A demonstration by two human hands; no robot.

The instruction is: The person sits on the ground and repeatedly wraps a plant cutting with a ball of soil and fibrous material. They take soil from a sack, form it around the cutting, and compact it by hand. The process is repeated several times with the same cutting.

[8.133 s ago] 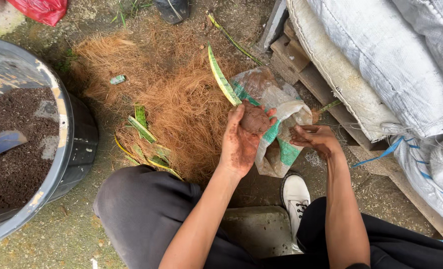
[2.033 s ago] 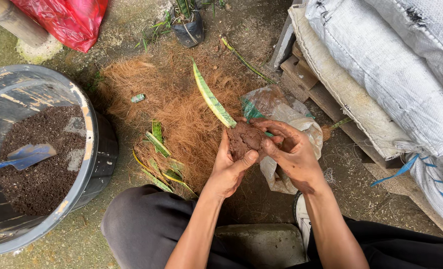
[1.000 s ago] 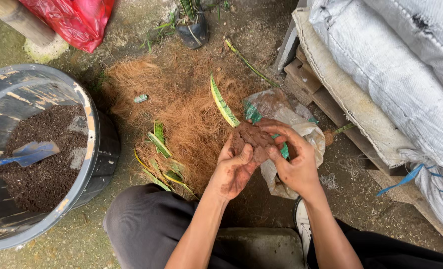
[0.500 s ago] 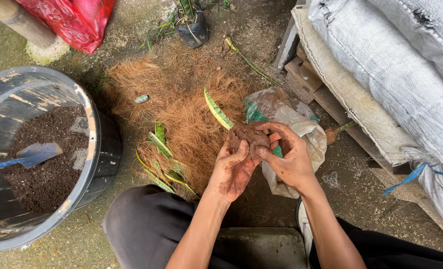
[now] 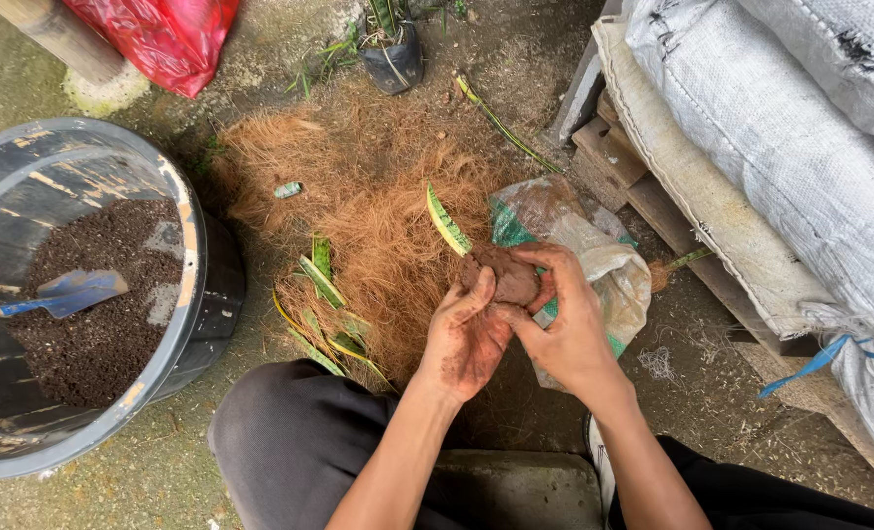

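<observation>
Both hands meet around a brown ball of damp soil (image 5: 501, 275) from which a green and yellow striped leaf (image 5: 448, 221) sticks up to the left. My left hand (image 5: 466, 339) cups the ball from below, its palm smeared with soil. My right hand (image 5: 560, 324) wraps over the ball's right side with fingers curled on top. The ball is held above a pile of brown coconut fibre (image 5: 378, 216) and a crumpled plastic bag (image 5: 594, 260) on the ground.
A large black tub (image 5: 196, 285) of dark soil with a blue trowel (image 5: 64, 294) stands at the left. Cut leaf pieces (image 5: 324, 309) lie by the fibre. A small black pot (image 5: 395, 54), a red bag (image 5: 162, 34), and stacked white sacks (image 5: 781, 147) on a wooden pallet surround the spot.
The hands have closed together around the soil ball, with the right hand moved onto it. The leaf has tilted as the ball was turned and pressed.
</observation>
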